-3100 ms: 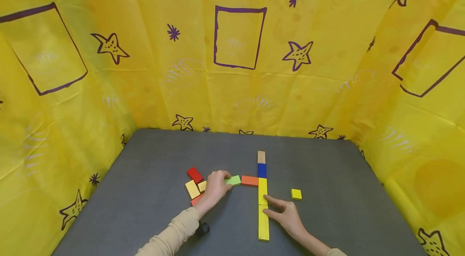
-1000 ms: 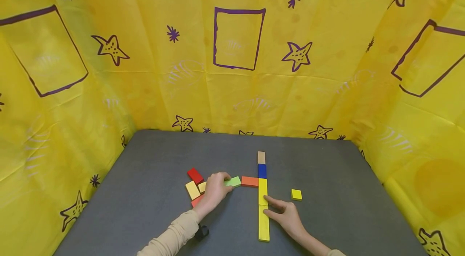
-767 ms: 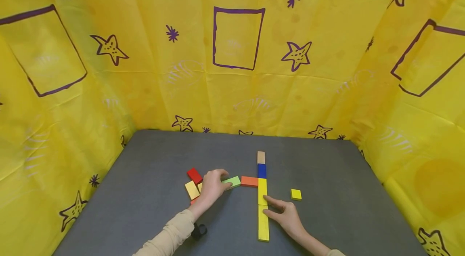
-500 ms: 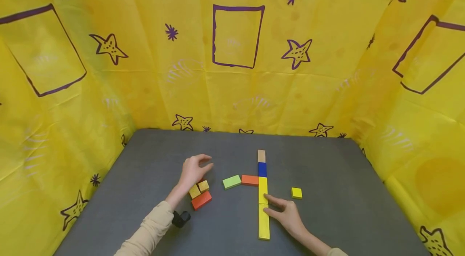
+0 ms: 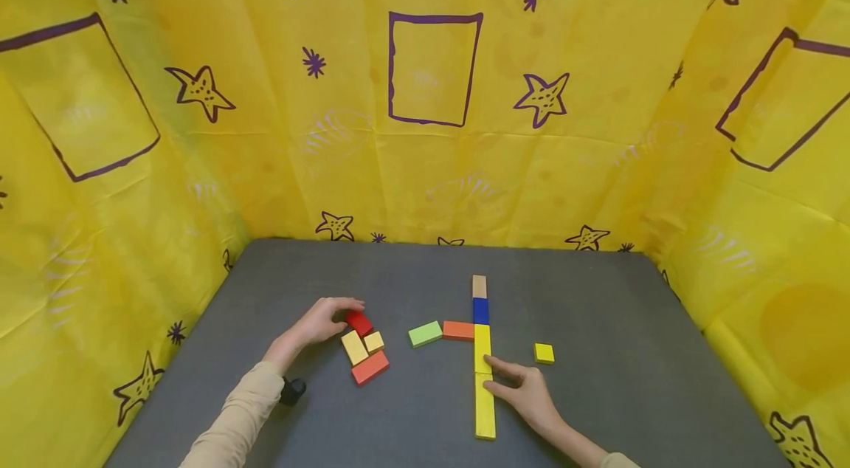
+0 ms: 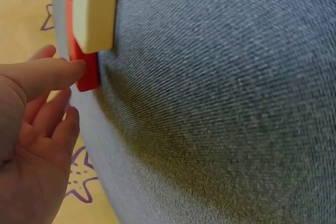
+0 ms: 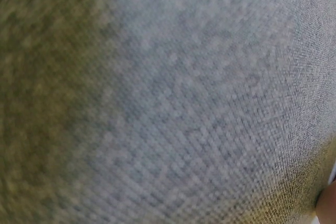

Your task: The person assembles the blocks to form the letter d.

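Observation:
In the head view my left hand [image 5: 322, 322] is at the red block [image 5: 359, 322], thumb and index finger spread about its far left end. The left wrist view shows the thumb overlapping the red block [image 6: 88, 72], the other fingers loosely bent behind. My right hand [image 5: 530, 394] rests with index fingertip and thumb tip at the right edges of two long yellow blocks, the far one [image 5: 482, 346] and the near one [image 5: 485, 409]. They form a straight row with a blue block [image 5: 481, 311] and a natural wood block [image 5: 479, 286]. The right wrist view shows mostly table cloth.
An orange block [image 5: 458, 331] meets the row from the left; a green block [image 5: 425, 334] lies tilted beside it. Near the left hand are a cream block [image 5: 354, 347], a small cream block [image 5: 374, 342] and an orange-red block [image 5: 370, 367]. A yellow cube [image 5: 544, 353] lies at right.
My left hand has let go of the green block, leaving it tilted by the orange block, and has moved left to the red block. The right hand has stayed at the yellow blocks.

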Tool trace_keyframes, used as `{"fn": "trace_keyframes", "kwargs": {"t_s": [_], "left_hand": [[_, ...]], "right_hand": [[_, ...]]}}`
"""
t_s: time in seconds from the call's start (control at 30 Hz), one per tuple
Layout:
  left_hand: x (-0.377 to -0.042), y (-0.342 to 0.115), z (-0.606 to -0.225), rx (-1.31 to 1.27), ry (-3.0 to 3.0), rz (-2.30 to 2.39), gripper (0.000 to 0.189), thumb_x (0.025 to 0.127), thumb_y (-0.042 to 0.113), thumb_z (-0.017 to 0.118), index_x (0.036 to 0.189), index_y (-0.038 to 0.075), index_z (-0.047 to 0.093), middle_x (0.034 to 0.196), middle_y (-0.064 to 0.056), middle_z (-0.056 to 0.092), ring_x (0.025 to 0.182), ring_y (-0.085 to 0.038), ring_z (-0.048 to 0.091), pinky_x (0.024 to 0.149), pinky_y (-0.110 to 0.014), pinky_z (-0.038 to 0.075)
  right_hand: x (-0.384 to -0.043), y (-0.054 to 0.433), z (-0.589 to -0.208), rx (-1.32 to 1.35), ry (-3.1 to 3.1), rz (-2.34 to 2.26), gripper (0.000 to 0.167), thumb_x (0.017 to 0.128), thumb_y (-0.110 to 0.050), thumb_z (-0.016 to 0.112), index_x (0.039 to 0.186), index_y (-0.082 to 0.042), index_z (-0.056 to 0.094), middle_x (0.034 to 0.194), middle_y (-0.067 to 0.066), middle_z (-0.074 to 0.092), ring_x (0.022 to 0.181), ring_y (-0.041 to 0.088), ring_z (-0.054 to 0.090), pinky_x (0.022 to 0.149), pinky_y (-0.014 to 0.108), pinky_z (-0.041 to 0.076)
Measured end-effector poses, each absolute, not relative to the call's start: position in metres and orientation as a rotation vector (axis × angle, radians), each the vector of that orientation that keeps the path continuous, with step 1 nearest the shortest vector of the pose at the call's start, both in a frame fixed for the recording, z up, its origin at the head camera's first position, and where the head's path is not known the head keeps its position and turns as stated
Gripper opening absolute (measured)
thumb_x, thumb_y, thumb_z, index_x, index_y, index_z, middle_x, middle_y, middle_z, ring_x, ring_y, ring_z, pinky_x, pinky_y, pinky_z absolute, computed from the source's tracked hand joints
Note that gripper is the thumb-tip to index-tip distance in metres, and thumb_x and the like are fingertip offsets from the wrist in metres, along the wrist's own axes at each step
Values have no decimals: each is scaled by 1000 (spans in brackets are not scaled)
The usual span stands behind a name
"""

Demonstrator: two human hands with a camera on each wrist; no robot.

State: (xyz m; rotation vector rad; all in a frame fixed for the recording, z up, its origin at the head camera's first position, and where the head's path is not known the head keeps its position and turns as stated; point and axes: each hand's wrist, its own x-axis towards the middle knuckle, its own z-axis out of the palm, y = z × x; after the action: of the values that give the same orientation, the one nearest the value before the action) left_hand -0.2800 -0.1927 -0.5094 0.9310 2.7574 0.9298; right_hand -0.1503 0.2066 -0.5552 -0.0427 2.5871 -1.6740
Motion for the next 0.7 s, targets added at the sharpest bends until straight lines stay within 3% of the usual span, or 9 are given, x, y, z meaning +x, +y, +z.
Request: {"fn": "trace_keyframes", "kwargs": {"t_s": [0.13, 0.43, 0.7], "left_hand": [[-281, -189, -511, 989, 2714, 897, 41, 79, -13, 59, 118, 0, 65, 125, -15, 63, 120, -37, 54, 97, -52, 44], [-283, -185, -513, 1019, 2737, 825, 35, 79, -10, 62, 111, 2, 69, 113, -13, 68, 108, -31, 62, 90, -46, 50], [-283, -188, -517, 912, 2788, 903, 28, 78, -2, 70, 105, 6, 72, 104, -7, 70, 95, -22, 61, 84, -38, 51]], "right_hand": [[-150, 207, -555, -36, 2582, -1674, 46, 75, -28, 78, 119, -17, 67, 120, -1, 67, 118, 21, 59, 94, 28, 50], [-150, 207, -555, -60, 2571, -1699, 46, 76, -27, 78, 119, -15, 68, 120, 2, 67, 117, 20, 60, 91, 22, 50], [-147, 204, -547, -56, 2564, -1704, 45, 77, -24, 77, 120, -11, 67, 121, 6, 66, 118, 25, 59, 93, 30, 50]]}}
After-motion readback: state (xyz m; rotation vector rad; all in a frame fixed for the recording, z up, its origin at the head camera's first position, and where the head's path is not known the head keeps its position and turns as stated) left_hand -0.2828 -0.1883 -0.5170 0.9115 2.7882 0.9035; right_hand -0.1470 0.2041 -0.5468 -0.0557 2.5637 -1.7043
